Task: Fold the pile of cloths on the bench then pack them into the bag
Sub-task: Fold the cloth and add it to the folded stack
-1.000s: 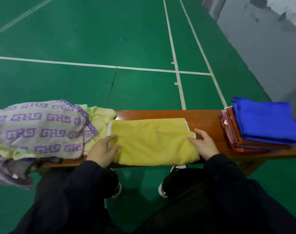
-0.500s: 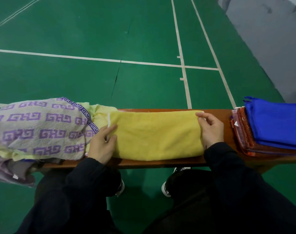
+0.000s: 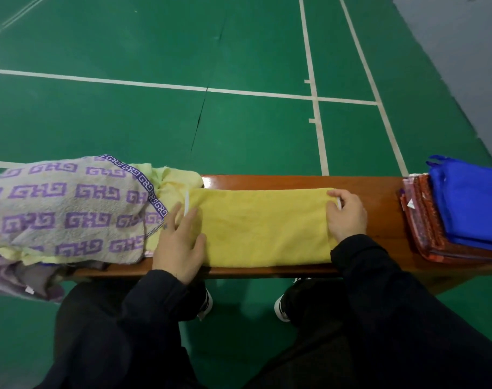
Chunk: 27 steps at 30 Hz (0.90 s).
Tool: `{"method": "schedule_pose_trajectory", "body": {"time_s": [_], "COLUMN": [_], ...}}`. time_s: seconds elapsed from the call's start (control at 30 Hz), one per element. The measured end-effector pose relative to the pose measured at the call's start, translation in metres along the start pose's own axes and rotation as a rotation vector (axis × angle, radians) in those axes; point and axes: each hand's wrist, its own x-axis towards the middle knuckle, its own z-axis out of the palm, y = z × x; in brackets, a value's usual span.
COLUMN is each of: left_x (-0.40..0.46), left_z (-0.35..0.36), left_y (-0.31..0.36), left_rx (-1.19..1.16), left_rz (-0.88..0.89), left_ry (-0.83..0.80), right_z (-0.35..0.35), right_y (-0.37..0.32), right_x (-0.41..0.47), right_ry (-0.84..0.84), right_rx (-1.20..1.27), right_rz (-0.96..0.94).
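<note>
Head view: your yellow cloth (image 3: 263,228) lies folded lengthwise on the tabletop (image 3: 379,197). Your left hand (image 3: 180,242) presses flat on its left end; your right hand (image 3: 347,214) pinches its right edge. The unfolded pile (image 3: 65,209) sits left, the folded stack (image 3: 463,209) right.

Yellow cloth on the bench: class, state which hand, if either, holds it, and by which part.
The right hand pinches the yellow cloth at its far right corner. The left hand only rests flat on its left end, holding nothing.
</note>
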Motion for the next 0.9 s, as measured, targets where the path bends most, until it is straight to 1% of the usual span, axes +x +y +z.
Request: {"method": "schedule_pose_trajectory", "body": {"time_s": [0.07, 0.1, 0.13, 0.2, 0.23, 0.27, 0.3, 0.33, 0.37, 0.43, 0.53, 0.6, 0.63, 0.67, 0.77, 0.83, 0.9], "left_x": [-0.005, -0.007, -0.010, -0.016, -0.019, -0.023, -0.026, -0.028, -0.029, -0.031, -0.031, -0.030, -0.031, -0.031, -0.036, -0.039, -0.040], "left_z": [0.001, 0.002, 0.005, 0.014, 0.019, 0.025, 0.030, 0.032, 0.034, 0.036, 0.031, 0.026, 0.025, 0.027, 0.038, 0.047, 0.056], "left_y": [0.002, 0.004, 0.006, 0.007, 0.007, 0.007, 0.008, 0.009, 0.010, 0.012, 0.011, 0.010, 0.009, 0.007, 0.001, 0.002, 0.012], "left_rx": [0.177, 0.232, 0.284, 0.372, 0.407, 0.439, 0.466, 0.483, 0.486, 0.484, 0.522, 0.559, 0.560, 0.548, 0.436, 0.352, 0.290], "left_rz": [0.189, 0.314, 0.434, 0.610, 0.669, 0.708, 0.724, 0.718, 0.704, 0.694, 0.647, 0.566, 0.558, 0.587, 0.758, 0.830, 0.850], "left_ry": [0.104, 0.106, 0.072, -0.027, -0.069, -0.104, -0.132, -0.155, -0.169, -0.182, -0.154, -0.129, -0.124, -0.121, -0.099, -0.067, -0.056], "right_z": [-0.001, -0.002, -0.004, -0.003, 0.001, 0.007, 0.016, 0.027, 0.036, 0.044, 0.035, 0.026, 0.022, 0.016, -0.006, -0.022, -0.032], "right_y": [-0.001, -0.002, -0.003, 0.000, 0.002, 0.004, 0.007, 0.011, 0.015, 0.024, 0.034, 0.041, 0.045, 0.049, 0.061, 0.064, 0.058], "right_x": [-0.005, -0.012, -0.023, -0.050, -0.066, -0.081, -0.095, -0.106, -0.113, -0.117, -0.108, -0.099, -0.094, -0.088, -0.071, -0.059, -0.056], "right_ry": [0.049, 0.054, 0.031, -0.098, -0.206, -0.328, -0.432, -0.496, -0.510, -0.449, -0.330, -0.300, -0.295, -0.300, -0.272, -0.233, -0.165], "right_rx": [-0.129, -0.189, -0.246, -0.297, -0.309, -0.351, -0.418, -0.503, -0.590, -0.722, -0.692, -0.635, -0.604, -0.576, -0.525, -0.532, -0.543], "right_rz": [-0.113, -0.228, -0.395, -0.793, -0.941, -1.024, -1.063, -1.071, -1.066, -1.054, -1.095, -1.145, -1.168, -1.179, -1.161, -1.105, -0.993]}}
